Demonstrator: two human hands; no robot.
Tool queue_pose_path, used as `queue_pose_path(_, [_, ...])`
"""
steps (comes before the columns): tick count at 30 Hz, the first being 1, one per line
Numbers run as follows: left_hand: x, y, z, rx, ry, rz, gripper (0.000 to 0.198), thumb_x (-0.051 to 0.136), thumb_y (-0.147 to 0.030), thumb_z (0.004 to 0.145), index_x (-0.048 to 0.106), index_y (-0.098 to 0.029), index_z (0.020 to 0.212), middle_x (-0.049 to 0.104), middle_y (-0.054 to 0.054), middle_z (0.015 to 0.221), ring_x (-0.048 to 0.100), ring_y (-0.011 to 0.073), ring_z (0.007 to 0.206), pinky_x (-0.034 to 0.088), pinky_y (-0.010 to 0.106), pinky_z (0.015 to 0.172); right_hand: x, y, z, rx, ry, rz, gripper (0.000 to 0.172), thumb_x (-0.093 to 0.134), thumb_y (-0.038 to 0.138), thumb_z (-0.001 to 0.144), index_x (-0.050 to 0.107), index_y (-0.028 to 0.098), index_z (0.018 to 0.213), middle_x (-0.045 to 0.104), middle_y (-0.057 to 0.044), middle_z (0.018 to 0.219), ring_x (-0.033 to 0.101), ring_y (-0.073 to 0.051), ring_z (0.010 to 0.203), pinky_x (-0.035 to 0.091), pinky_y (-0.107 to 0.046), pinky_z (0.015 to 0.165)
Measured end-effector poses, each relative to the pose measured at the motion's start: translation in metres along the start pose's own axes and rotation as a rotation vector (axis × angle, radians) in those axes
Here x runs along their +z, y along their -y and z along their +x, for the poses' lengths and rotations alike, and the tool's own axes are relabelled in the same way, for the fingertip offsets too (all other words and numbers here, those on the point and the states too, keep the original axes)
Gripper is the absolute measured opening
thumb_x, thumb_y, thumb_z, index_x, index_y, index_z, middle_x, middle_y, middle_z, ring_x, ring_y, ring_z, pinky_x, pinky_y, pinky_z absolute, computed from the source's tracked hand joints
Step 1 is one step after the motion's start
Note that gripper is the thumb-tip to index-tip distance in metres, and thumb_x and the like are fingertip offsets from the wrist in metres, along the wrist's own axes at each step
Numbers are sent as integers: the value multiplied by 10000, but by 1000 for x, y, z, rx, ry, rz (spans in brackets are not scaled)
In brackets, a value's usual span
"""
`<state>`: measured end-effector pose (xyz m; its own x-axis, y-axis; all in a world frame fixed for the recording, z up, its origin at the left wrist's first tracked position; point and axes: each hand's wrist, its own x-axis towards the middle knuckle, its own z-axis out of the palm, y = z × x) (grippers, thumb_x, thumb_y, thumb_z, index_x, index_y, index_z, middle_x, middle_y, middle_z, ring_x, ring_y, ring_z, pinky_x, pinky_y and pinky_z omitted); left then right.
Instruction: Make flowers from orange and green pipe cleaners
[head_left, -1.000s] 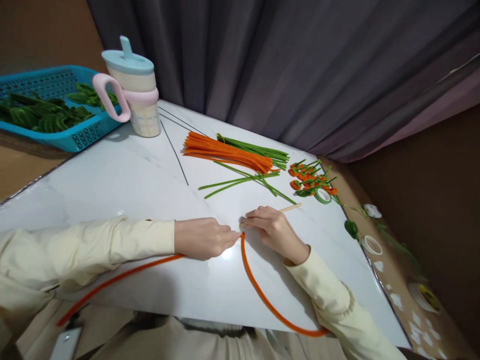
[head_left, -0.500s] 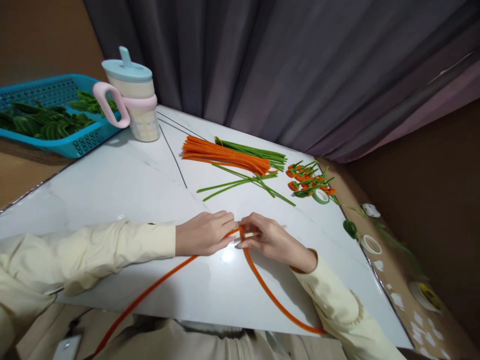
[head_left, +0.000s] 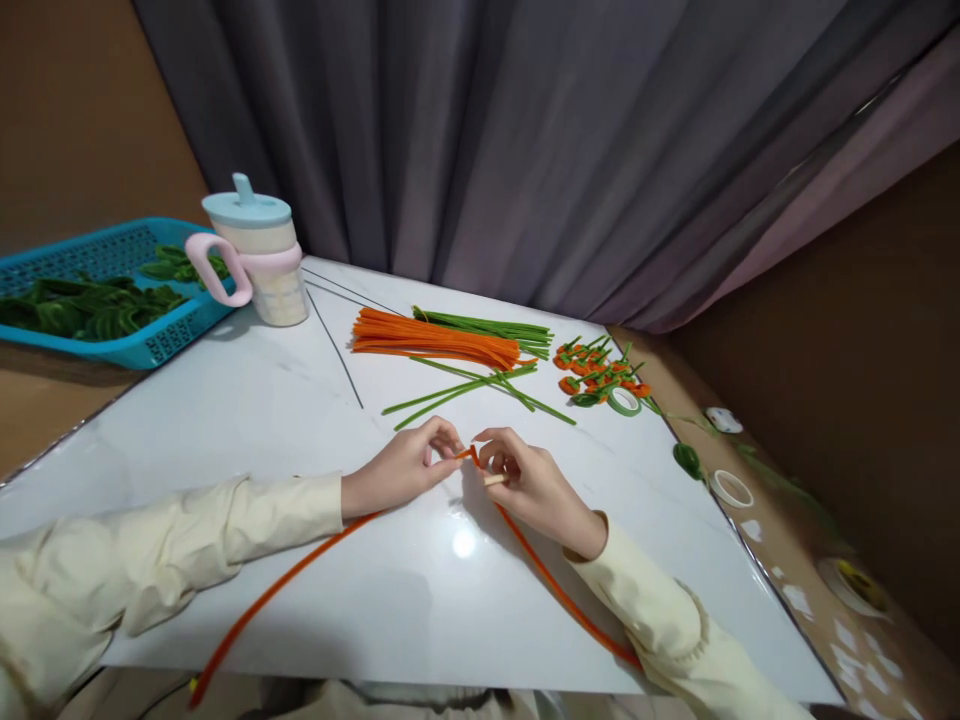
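Observation:
Between my hands is an orange pipe cleaner [head_left: 551,580], bent to a sharp point in the middle, with one long end trailing under each forearm. My left hand [head_left: 409,465] pinches it just left of the bend. Right of the bend, my right hand [head_left: 529,485] grips it, with the fingers curled. A thin pale stick [head_left: 495,481] also pokes out of my right hand; most of it is hidden by the fingers. Beyond my hands lie several loose green pipe cleaners [head_left: 435,400], crossing one another, and a bundle of orange pipe cleaners [head_left: 435,338].
Behind the orange bundle lies a green bundle [head_left: 487,325]. Small orange flowers with green stems [head_left: 600,365] and a roll of green tape [head_left: 624,402] are at the right. A lidded cup [head_left: 277,285] stands beside a blue basket [head_left: 142,345] of green leaves. Another tape roll [head_left: 731,489] lies right.
The bend in the orange pipe cleaner now shows as a pointed peak between my fingertips. My left fingers have shifted to a fingertip pinch. The camera view has tilted up slightly.

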<state>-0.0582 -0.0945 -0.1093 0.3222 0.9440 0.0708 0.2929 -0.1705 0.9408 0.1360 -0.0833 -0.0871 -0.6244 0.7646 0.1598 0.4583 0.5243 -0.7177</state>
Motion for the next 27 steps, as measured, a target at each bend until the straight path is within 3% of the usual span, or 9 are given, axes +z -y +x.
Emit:
queue_pose_path(3, [0,-2,6,-166,46,-299,267,589,-324,774,500,-154,960,609,34,816,581,135,647,454,240,524,4,-3,1,-36,-76,20,247,501,154,773,478,189,1016,558,22,718,443,-88,532,360,-188,500])
queue_pose_path(6, [-2,-5,11,-232,146,-397,255,593,-353,770,556,-116,856,557,-15,610,410,53,396,313,189,381,6,-8,4,-28,-123,12,198,525,227,806,497,177,995,586,8,721,443,-85,508,362,-189,479])
queue_pose_path(8, [-4,-6,11,-244,159,-435,249,617,-339,751,580,-106,827,535,-31,580,297,18,365,212,176,364,3,-10,5,-15,-110,7,247,551,189,772,519,168,1016,626,-4,759,478,-87,519,385,-192,499])
queue_pose_path(11, [-5,-7,11,-262,143,-464,256,648,-326,719,598,-104,835,556,-22,623,262,12,381,160,184,371,-2,-11,6,11,-57,-4,269,550,125,739,573,167,1005,676,-17,818,557,-101,580,424,-201,565])
queue_pose_path(17, [-3,-8,9,-220,155,-394,227,629,-338,755,589,-116,731,525,-37,535,277,35,394,193,197,392,-3,-3,5,72,4,-11,260,533,70,741,654,170,948,715,-17,820,630,-128,655,443,-208,623])
queue_pose_path(20, [-2,-9,8,-183,130,-297,214,624,-325,766,596,-118,720,606,0,623,356,46,434,259,198,427,-1,0,5,103,-7,-16,275,508,49,739,677,175,916,717,-14,814,635,-131,662,446,-207,627])
queue_pose_path(24, [-2,-10,6,-138,104,-237,193,616,-304,769,602,-123,703,628,17,659,531,102,594,403,219,582,0,1,5,136,-38,-10,264,513,61,745,694,181,896,718,-8,802,642,-135,662,452,-209,638])
queue_pose_path(27, [-1,-9,5,-103,107,-228,182,601,-295,775,600,-124,713,629,25,678,570,129,678,432,245,669,0,2,5,149,-40,-19,256,524,65,749,700,178,897,719,-9,790,638,-132,643,444,-206,626])
